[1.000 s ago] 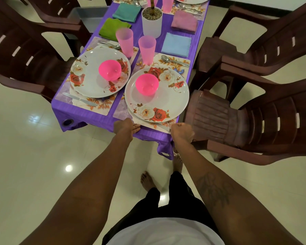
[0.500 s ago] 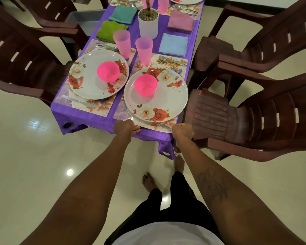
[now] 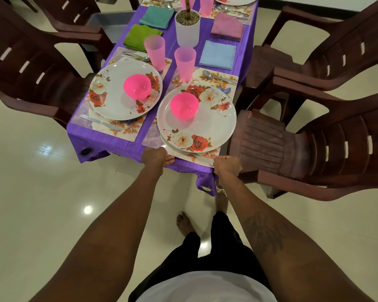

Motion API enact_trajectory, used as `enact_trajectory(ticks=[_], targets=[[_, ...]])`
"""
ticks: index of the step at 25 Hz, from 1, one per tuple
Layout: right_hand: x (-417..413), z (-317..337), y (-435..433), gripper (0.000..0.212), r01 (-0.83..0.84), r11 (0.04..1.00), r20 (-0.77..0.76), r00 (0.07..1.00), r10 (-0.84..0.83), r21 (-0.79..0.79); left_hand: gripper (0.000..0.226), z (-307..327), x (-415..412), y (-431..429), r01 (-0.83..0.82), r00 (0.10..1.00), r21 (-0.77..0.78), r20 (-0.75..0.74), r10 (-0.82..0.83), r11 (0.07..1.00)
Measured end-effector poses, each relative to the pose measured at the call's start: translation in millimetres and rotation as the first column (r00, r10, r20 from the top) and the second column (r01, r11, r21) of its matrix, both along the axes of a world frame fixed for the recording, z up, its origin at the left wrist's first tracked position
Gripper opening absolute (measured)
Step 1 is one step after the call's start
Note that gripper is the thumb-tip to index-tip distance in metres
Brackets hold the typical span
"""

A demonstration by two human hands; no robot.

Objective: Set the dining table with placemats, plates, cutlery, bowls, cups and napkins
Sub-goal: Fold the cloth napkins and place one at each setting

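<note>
Head view, left hand: the left hand [image 3: 156, 156] rests at the near edge of the counter [image 3: 122, 147], fingers curled over the near left corner of the near placemat [image 3: 153, 139]; whether this grip pinches the mat or only touches it cannot be told.
Head view, right hand: the right hand [image 3: 227, 167] is a closed fist at the near right corner of the same placemat, beside the tip of a knife [image 3: 202, 159] lying along the mat's near edge; what this grip holds, if anything, cannot be told.
Near setting: a floral plate [image 3: 214, 127] lies on the placemat with a pink bowl [image 3: 184, 105] on it; a spoon [image 3: 218, 76] lies beyond the plate, and a pink cup [image 3: 185, 63] stands at the mat's far left.
Left setting: a second plate [image 3: 116, 99] with its own pink bowl [image 3: 137, 86], a knife [image 3: 100, 122] on its near side and a pink cup [image 3: 155, 52] beyond.
Napkins: blue napkin [image 3: 217, 54], green napkin [image 3: 140, 37], teal napkin [image 3: 157, 16] and mauve napkin [image 3: 227, 27] lie folded on the purple cloth around a white pot [image 3: 187, 29].
Chairs: brown chairs [image 3: 314, 136] stand on both sides of the counter.
</note>
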State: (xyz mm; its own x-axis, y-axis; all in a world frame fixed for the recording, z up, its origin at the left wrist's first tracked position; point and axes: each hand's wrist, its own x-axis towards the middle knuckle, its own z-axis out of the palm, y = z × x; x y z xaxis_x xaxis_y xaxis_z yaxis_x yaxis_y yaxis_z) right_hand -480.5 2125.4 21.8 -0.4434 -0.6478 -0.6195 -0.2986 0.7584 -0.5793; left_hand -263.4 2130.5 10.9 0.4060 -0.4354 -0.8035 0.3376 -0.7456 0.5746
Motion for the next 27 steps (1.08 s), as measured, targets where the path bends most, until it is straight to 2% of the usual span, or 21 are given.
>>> enact_trajectory(ticks=[7,12,16,21,27], targets=[[-1,-1,2,0.012,-0.029,0.998,-0.044,0.999,0.026,-0.055,0.031,-7,2,2,-0.055,0.998,-0.031,0.023,0.056,0.998],[-3,1,1,0.016,-0.027,0.999,-0.032,0.999,0.027,-0.025,0.032,-7,1,1,-0.041,0.999,-0.025,0.005,0.041,0.999],[-5,1,1,0.029,-0.028,0.999,-0.043,0.999,0.027,-0.026,0.035,-9,1,1,-0.026,0.999,-0.027,0.028,0.027,0.999],[-6,3,3,0.019,-0.067,0.998,-0.051,0.997,0.066,-0.021,0.030,-12,3,4,-0.053,0.996,-0.028,0.070,0.055,0.998],[-7,5,6,0.022,-0.085,0.996,-0.042,0.996,0.085,-0.017,0.026,-12,5,6,-0.040,0.991,-0.029,0.124,0.043,0.999]])
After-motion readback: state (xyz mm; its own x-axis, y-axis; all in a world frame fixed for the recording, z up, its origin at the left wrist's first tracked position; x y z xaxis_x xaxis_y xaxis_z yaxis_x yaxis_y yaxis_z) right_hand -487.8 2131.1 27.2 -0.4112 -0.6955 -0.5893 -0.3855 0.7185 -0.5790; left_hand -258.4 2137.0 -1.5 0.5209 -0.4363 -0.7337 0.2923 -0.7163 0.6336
